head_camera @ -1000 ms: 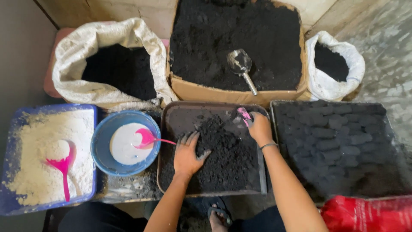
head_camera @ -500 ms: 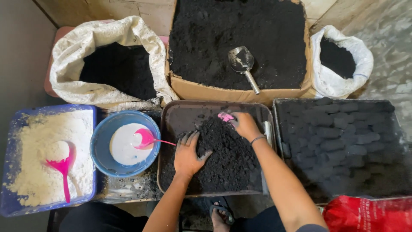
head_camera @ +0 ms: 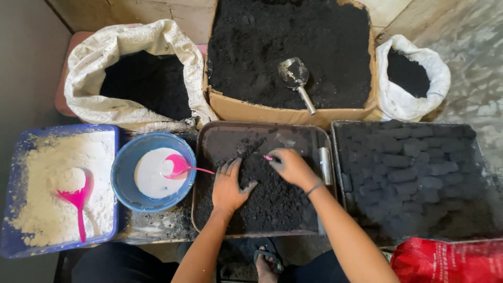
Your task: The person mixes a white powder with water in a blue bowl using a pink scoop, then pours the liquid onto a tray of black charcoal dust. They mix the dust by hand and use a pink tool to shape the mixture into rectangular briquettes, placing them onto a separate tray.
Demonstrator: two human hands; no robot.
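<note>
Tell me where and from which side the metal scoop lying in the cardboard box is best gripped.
Probably by the handle of the metal scoop, coming from the near right. The scoop lies on the black powder in the cardboard box with its bowl toward the far left. Its slim round handle points toward the near right, bare and clear of the powder.

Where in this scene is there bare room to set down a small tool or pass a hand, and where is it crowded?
Bare room: the far strip of the brown tray, between the black powder heap and the cardboard box. Crowded: the heap, under the left hand and right hand; the blue bowl, blue tray and briquette tray are full.
</note>
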